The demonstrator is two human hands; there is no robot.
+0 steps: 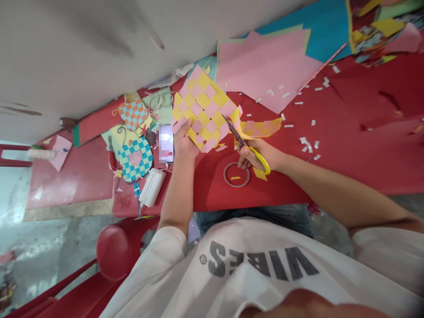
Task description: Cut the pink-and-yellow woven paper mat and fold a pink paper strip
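Observation:
My left hand (184,140) grips the lower left edge of a woven paper sheet (202,110) checked in pink and yellow, lifted above the red table. In my right hand (260,154) is a pair of scissors (261,160) with yellow handles. Their dark blades lie at the sheet's right edge, where a checked strip (261,128) curls away to the right; whether it is still joined to the sheet I cannot tell. Just below my right hand a roll of tape (236,175) lies flat on the table, with a yellow scrap inside its ring.
Large pink paper sheets (261,66) lie against the wall. White paper bits (306,143) are strewn over the right side of the red table (357,145). Leftward are a phone (167,143), a white power bank (153,187), a blue checked round piece (145,152) and an orange checked piece (133,114).

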